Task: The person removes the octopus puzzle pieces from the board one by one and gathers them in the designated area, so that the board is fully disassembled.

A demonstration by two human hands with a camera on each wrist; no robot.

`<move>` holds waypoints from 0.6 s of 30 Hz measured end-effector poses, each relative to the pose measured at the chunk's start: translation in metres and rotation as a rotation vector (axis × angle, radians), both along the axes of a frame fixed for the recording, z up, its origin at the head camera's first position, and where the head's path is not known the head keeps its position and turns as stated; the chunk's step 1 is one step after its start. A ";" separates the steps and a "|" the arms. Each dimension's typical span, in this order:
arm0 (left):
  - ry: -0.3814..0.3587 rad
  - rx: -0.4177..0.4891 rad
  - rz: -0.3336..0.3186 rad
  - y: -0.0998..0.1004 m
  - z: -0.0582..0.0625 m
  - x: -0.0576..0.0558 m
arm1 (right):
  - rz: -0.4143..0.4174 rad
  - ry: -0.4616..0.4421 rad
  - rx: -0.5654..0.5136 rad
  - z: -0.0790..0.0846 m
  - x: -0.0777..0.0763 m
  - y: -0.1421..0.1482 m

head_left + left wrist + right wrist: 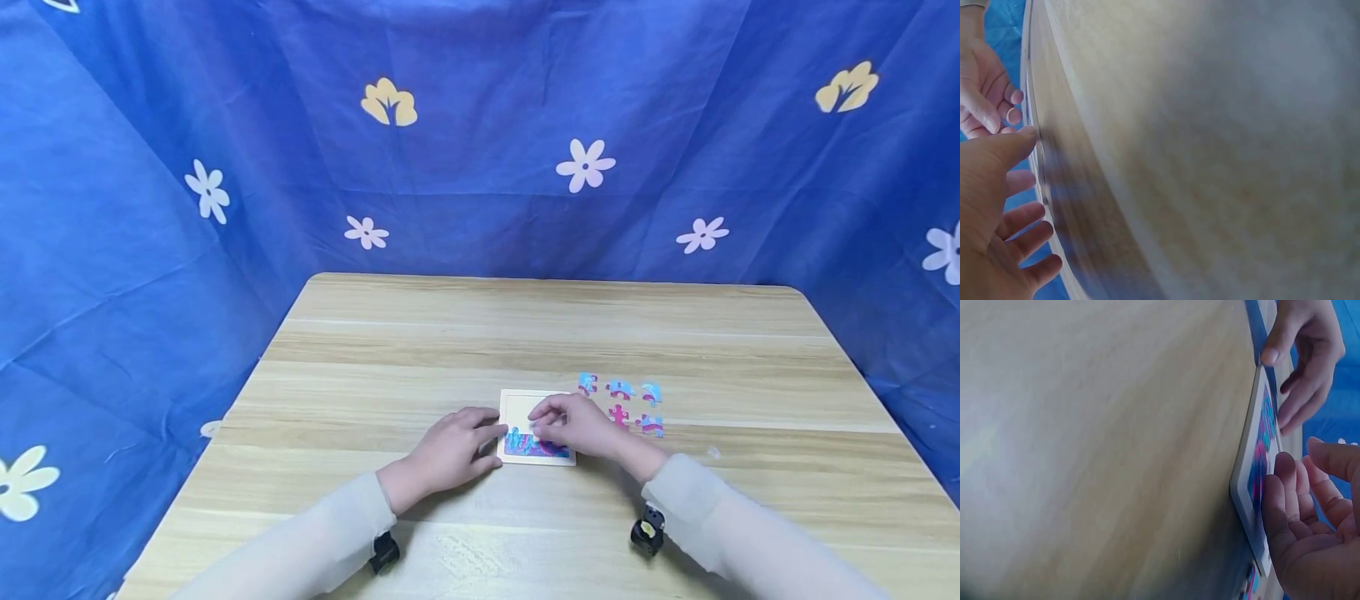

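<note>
A small light-framed jigsaw board (537,462) lies between both hands, its lower part filled with blue, purple and pink puzzle pieces (525,444) and its upper part bare. My left hand (454,446) rests at the board's left edge, fingers spread, with the thumb near the lower left corner. Over the board's right side, my right hand (576,423) has bent fingers, thumb and index tips close together above the top of the filled row. I cannot tell whether a piece sits between them. In the right wrist view, its lower fingers (1274,500) are right at the board surface.
Several loose puzzle pieces (620,389) lie to the right of the board, partly in rows, beside the right hand. The wood-grain table (465,333) extends around them. Behind it hangs a blue curtain (480,150) with flower prints. Dark wrist cameras (648,531) hang under both sleeves.
</note>
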State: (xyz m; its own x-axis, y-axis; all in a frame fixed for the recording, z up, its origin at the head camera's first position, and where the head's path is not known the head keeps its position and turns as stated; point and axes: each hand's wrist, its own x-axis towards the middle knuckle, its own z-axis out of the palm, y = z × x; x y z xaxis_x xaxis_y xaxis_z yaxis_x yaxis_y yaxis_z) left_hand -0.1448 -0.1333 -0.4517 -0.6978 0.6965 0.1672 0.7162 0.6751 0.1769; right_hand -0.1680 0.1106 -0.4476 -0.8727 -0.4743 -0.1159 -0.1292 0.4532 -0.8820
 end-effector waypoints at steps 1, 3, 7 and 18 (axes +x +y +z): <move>-0.001 -0.002 -0.002 0.000 0.000 0.000 | 0.002 -0.005 -0.005 0.000 0.001 -0.002; -0.004 -0.004 -0.006 0.000 0.000 -0.001 | 0.007 -0.014 -0.011 0.000 0.002 -0.006; -0.009 -0.003 -0.022 -0.001 -0.001 -0.002 | 0.014 -0.038 -0.015 -0.001 0.004 -0.011; -0.008 0.004 -0.049 -0.002 -0.001 -0.004 | 0.006 0.004 0.111 -0.002 0.006 -0.019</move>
State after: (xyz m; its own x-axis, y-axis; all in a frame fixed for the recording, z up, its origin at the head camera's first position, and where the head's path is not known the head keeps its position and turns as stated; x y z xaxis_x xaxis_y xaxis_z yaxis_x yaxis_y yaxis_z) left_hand -0.1485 -0.1351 -0.4526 -0.6644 0.7289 0.1651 0.7468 0.6387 0.1853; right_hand -0.1625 0.0920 -0.4495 -0.8702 -0.4644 -0.1647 -0.1354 0.5468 -0.8262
